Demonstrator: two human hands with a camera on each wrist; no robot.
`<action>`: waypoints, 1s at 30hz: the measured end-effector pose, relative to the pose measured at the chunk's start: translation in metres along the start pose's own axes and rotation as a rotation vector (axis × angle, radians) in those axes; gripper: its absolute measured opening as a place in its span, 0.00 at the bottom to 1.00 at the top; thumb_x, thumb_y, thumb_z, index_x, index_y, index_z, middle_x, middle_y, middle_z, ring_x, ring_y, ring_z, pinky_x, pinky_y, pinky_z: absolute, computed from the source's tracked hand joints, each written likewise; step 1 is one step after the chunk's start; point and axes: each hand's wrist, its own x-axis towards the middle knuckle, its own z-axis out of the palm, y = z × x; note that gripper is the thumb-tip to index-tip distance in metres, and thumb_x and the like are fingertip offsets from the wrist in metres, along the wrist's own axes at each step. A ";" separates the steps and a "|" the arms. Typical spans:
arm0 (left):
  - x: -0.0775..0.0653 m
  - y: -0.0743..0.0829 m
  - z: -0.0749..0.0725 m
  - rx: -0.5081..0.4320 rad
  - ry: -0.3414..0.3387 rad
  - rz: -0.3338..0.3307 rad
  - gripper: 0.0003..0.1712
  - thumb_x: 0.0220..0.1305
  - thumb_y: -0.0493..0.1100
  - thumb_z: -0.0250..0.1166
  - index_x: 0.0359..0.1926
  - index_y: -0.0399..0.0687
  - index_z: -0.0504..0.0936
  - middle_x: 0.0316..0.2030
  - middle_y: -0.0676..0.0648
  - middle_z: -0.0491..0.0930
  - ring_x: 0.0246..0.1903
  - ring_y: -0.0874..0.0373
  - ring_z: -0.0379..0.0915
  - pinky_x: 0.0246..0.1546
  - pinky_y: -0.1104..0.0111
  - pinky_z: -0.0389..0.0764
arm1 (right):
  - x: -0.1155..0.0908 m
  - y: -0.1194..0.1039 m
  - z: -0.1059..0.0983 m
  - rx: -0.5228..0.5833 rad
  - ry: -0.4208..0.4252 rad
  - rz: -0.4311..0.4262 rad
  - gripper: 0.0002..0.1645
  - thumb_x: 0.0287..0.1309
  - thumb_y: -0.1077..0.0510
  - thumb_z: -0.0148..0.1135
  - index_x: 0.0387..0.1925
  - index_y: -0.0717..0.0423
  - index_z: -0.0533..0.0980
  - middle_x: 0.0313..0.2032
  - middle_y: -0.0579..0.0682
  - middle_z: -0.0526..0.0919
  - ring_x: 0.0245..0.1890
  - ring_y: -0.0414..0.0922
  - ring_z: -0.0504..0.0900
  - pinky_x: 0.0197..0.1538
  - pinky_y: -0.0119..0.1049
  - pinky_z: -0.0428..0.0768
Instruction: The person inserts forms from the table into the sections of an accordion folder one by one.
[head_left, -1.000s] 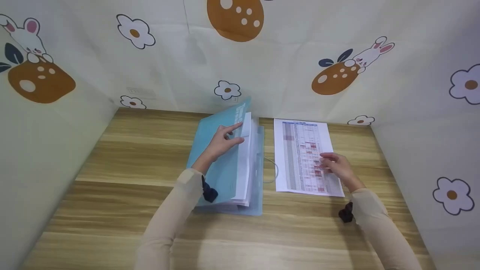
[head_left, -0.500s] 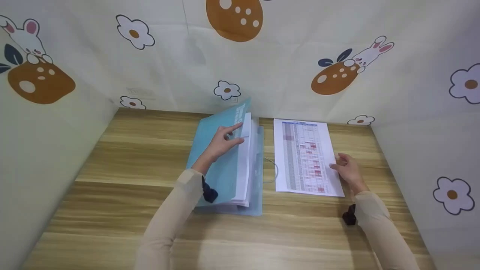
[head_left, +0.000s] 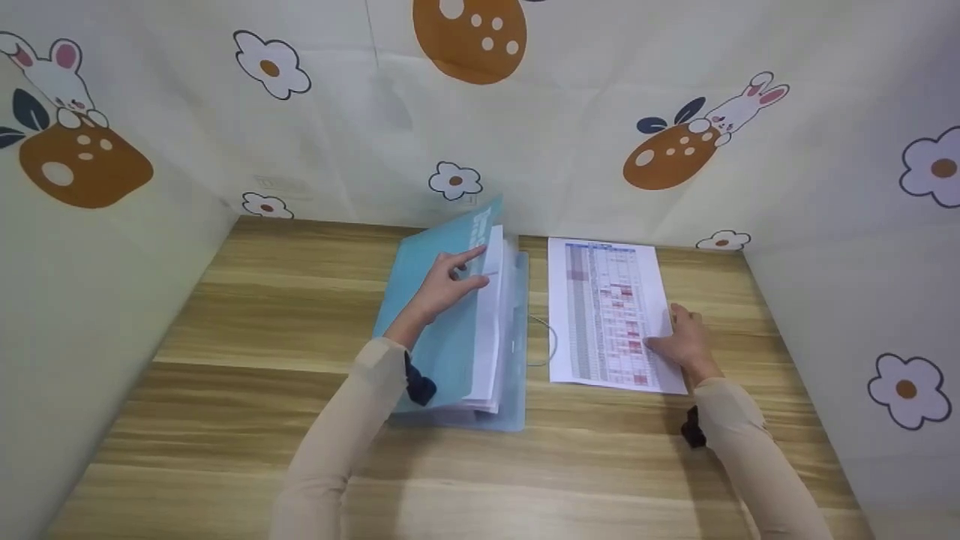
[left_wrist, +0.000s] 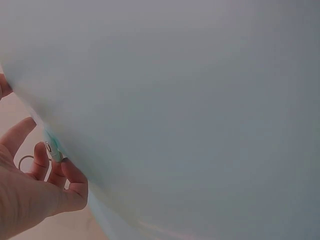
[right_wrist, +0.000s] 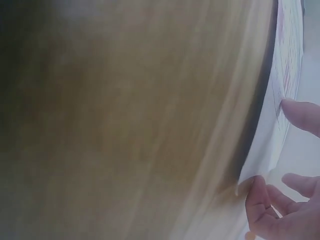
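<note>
A blue folder [head_left: 439, 330] with white papers [head_left: 489, 315] inside lies on the wooden table, its cover standing half raised. My left hand [head_left: 442, 283] holds the cover's right edge, index finger and thumb reaching toward the papers; in the left wrist view, fingers curl at the edge of the pale blue cover [left_wrist: 175, 110]. To the right lies a white sheet printed with a colored table [head_left: 604, 315]. My right hand [head_left: 686, 341] grips that sheet's right edge, thumb on top. In the right wrist view, the sheet's edge [right_wrist: 260, 155] bends up slightly, a fingertip touching its corner.
A thin elastic cord [head_left: 553, 345] loops out from the folder's right side, close to the sheet. Patterned curtain walls [head_left: 337, 135] with rabbits and flowers enclose the wood-grain table [head_left: 247, 315] at the back and sides.
My right hand first drew back rightward off the sheet, then came to its right edge with the thumb on top. The sheet shifted slightly left. My left hand and the folder have stayed still.
</note>
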 end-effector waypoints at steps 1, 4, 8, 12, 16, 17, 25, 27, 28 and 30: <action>0.000 0.000 0.000 0.001 -0.001 -0.003 0.31 0.53 0.47 0.62 0.60 0.62 0.66 0.44 0.46 0.60 0.45 0.52 0.56 0.40 0.61 0.66 | 0.000 0.000 0.000 -0.007 -0.003 -0.001 0.52 0.42 0.58 0.65 0.63 0.70 0.46 0.53 0.74 0.55 0.50 0.65 0.60 0.53 0.54 0.57; 0.000 0.001 0.000 0.004 -0.006 -0.009 0.31 0.53 0.48 0.62 0.60 0.63 0.66 0.45 0.46 0.60 0.45 0.52 0.56 0.40 0.60 0.66 | 0.001 -0.001 0.001 -0.001 -0.008 -0.007 0.54 0.40 0.60 0.66 0.63 0.69 0.45 0.53 0.73 0.55 0.49 0.65 0.61 0.52 0.54 0.58; 0.000 0.001 0.000 0.005 -0.002 -0.006 0.31 0.53 0.48 0.62 0.60 0.63 0.66 0.44 0.46 0.60 0.45 0.52 0.56 0.40 0.61 0.66 | 0.003 0.000 0.002 0.055 -0.014 -0.022 0.55 0.39 0.62 0.66 0.65 0.65 0.44 0.53 0.72 0.56 0.49 0.63 0.61 0.53 0.53 0.58; 0.001 0.000 0.000 0.005 0.009 0.015 0.30 0.53 0.47 0.62 0.60 0.61 0.67 0.42 0.45 0.61 0.42 0.52 0.57 0.38 0.62 0.66 | 0.004 0.001 0.003 0.116 -0.028 -0.041 0.51 0.40 0.65 0.64 0.64 0.63 0.48 0.54 0.71 0.53 0.50 0.63 0.60 0.54 0.53 0.56; 0.001 -0.002 0.000 0.010 0.012 0.023 0.30 0.53 0.47 0.62 0.59 0.60 0.68 0.40 0.45 0.61 0.41 0.52 0.57 0.36 0.63 0.65 | 0.004 0.003 0.003 0.071 -0.038 -0.066 0.43 0.42 0.64 0.63 0.60 0.66 0.55 0.52 0.71 0.54 0.49 0.64 0.60 0.53 0.54 0.56; 0.001 -0.002 -0.001 0.010 0.012 0.022 0.30 0.53 0.47 0.62 0.60 0.60 0.68 0.41 0.45 0.61 0.41 0.52 0.57 0.36 0.63 0.65 | 0.005 0.004 0.003 0.070 -0.043 -0.068 0.42 0.42 0.63 0.63 0.60 0.67 0.55 0.52 0.71 0.54 0.49 0.64 0.60 0.53 0.54 0.56; 0.002 -0.001 -0.003 0.008 0.007 -0.010 0.31 0.53 0.49 0.62 0.60 0.61 0.67 0.41 0.45 0.60 0.41 0.52 0.56 0.36 0.64 0.65 | 0.004 0.008 -0.003 0.236 -0.071 -0.066 0.31 0.48 0.67 0.55 0.55 0.74 0.60 0.54 0.72 0.59 0.51 0.60 0.62 0.53 0.47 0.61; 0.002 0.000 -0.004 0.009 0.007 -0.013 0.31 0.52 0.49 0.62 0.60 0.62 0.67 0.41 0.46 0.60 0.41 0.52 0.56 0.36 0.64 0.65 | 0.003 0.010 -0.008 0.332 -0.114 -0.053 0.29 0.50 0.68 0.51 0.56 0.73 0.61 0.53 0.71 0.62 0.47 0.55 0.68 0.47 0.41 0.68; 0.002 0.000 -0.004 0.009 0.007 -0.013 0.31 0.52 0.49 0.62 0.60 0.62 0.67 0.41 0.46 0.60 0.41 0.52 0.56 0.36 0.64 0.65 | 0.003 0.011 -0.010 0.375 -0.138 -0.048 0.28 0.51 0.68 0.50 0.56 0.73 0.61 0.52 0.70 0.63 0.43 0.52 0.71 0.43 0.38 0.70; 0.002 0.000 -0.005 0.007 0.007 -0.010 0.31 0.52 0.49 0.62 0.60 0.62 0.67 0.41 0.46 0.60 0.41 0.52 0.56 0.36 0.64 0.65 | 0.002 0.014 -0.014 0.465 -0.184 -0.044 0.27 0.52 0.69 0.48 0.56 0.73 0.62 0.50 0.69 0.65 0.36 0.46 0.74 0.35 0.33 0.73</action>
